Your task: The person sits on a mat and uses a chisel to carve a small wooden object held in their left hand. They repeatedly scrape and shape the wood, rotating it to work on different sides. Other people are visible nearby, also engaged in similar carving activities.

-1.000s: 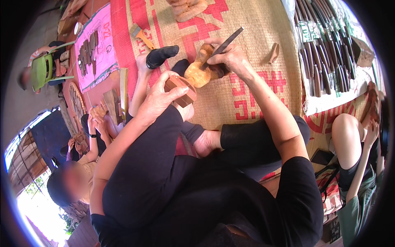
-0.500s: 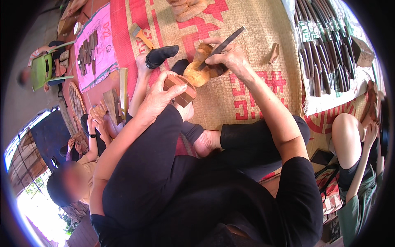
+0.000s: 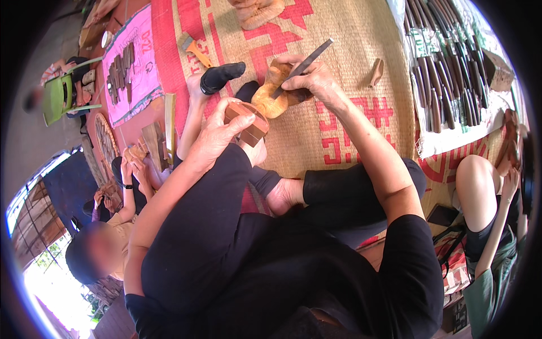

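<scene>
My left hand (image 3: pixel 221 131) is closed around a reddish-brown wooden block (image 3: pixel 252 133) with flat, angled faces. Just right of the block sits a rounded, light-brown wood carving (image 3: pixel 269 105), beside my foot in a black sock. A dark, slim chisel (image 3: pixel 314 59) is gripped in my right hand (image 3: pixel 314 81), slanting up to the right. Its lower end meets the carving's surface. Some right-hand fingers reach behind the carving's upper part, where they are partly hidden. The block and the chisel are apart.
A yellow-handled tool (image 3: pixel 197 53) lies on the woven mat (image 3: pixel 361 34) past my foot. Another wood carving (image 3: pixel 257 12) is farther off. Rows of dark chisels rest on a white cloth (image 3: pixel 432 144) at right, and more tools on a pink cloth (image 3: pixel 138 93). People sit on both sides.
The chisel's upper end has shifted slightly left and down, with its lower end still at the carving. My left hand and the block have barely moved.
</scene>
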### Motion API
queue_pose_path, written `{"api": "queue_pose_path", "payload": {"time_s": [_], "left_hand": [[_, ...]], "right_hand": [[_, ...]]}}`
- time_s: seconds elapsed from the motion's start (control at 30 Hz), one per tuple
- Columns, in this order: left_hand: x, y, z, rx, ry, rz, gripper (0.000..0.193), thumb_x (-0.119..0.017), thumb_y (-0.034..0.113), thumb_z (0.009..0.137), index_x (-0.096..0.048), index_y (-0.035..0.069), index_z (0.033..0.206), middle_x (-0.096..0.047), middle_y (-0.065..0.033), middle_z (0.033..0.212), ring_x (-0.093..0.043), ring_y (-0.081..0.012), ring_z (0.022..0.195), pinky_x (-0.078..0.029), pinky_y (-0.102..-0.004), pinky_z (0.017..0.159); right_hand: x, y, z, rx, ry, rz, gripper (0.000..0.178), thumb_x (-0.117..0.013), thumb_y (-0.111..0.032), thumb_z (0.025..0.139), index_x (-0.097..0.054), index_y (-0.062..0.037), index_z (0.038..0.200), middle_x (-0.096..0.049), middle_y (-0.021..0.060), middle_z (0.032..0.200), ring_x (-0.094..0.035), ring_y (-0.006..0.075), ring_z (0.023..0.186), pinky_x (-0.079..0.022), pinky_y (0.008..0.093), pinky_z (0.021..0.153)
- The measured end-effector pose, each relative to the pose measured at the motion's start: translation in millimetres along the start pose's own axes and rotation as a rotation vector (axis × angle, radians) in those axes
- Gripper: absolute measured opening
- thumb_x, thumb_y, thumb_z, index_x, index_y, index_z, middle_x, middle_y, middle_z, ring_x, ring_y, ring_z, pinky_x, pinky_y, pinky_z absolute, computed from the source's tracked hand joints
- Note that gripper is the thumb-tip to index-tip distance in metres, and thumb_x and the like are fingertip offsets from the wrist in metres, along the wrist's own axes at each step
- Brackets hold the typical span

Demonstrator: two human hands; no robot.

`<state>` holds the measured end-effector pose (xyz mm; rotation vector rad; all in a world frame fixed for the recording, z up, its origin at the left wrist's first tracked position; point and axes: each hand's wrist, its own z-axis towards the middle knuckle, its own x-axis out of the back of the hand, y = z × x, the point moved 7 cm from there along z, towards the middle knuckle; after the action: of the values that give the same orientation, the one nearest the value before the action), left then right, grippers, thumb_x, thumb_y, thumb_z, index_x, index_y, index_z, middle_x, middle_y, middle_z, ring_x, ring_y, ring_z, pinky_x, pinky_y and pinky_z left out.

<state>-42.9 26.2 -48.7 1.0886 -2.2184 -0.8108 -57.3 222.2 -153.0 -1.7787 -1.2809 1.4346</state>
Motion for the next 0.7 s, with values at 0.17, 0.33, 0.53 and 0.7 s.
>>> {"api": "queue_pose_path", "payload": {"time_s": [0.17, 0.33, 0.53, 0.7], "left_hand": [[0.7, -2.2, 0.0, 0.047, 0.002, -0.038, 0.051, -0.071, 0.035, 0.084, -0.047, 0.007, 0.119, -0.055, -0.0086, 0.105, -0.053, -0.0142, 0.094, -0.044, -0.0280, 0.078], [-3.5, 2.4, -1.5, 0.033, -0.011, -0.102, 0.049, -0.070, 0.032, 0.085, -0.045, 0.007, 0.119, -0.055, -0.0082, 0.105, -0.053, -0.0139, 0.094, -0.044, -0.0280, 0.078], [-3.1, 2.9, -1.9, 0.040, -0.010, -0.125, 0.048, -0.069, 0.031, 0.086, -0.045, 0.007, 0.120, -0.054, -0.0080, 0.106, -0.054, -0.0139, 0.094, -0.044, -0.0278, 0.079], [-2.3, 3.5, -1.3, 0.034, -0.001, -0.109, 0.047, -0.068, 0.032, 0.086, -0.046, 0.007, 0.119, -0.055, -0.0077, 0.107, -0.054, -0.0139, 0.095, -0.044, -0.0276, 0.079]], "right_hand": [[6.0, -5.0, -2.5, -0.027, 0.048, -0.007, 0.055, -0.075, -0.006, 0.067, -0.058, -0.0001, 0.119, -0.064, 0.0025, 0.079, -0.062, 0.0117, 0.072, -0.052, 0.0264, 0.067], [-0.5, -5.4, -1.7, 0.012, -0.049, -0.018, 0.058, -0.075, -0.006, 0.068, -0.056, 0.0009, 0.121, -0.064, 0.0037, 0.077, -0.063, 0.0122, 0.066, -0.052, 0.0256, 0.060], [-4.6, -18.6, -6.7, 0.039, -0.010, -0.096, 0.052, -0.074, -0.006, 0.066, -0.060, -0.0018, 0.117, -0.065, 0.0028, 0.080, -0.063, 0.0121, 0.072, -0.052, 0.0260, 0.066], [-4.2, -9.4, -3.6, 0.017, -0.062, -0.084, 0.054, -0.075, -0.006, 0.066, -0.060, -0.0024, 0.118, -0.065, 0.0032, 0.084, -0.062, 0.0127, 0.080, -0.051, 0.0266, 0.073]]}}
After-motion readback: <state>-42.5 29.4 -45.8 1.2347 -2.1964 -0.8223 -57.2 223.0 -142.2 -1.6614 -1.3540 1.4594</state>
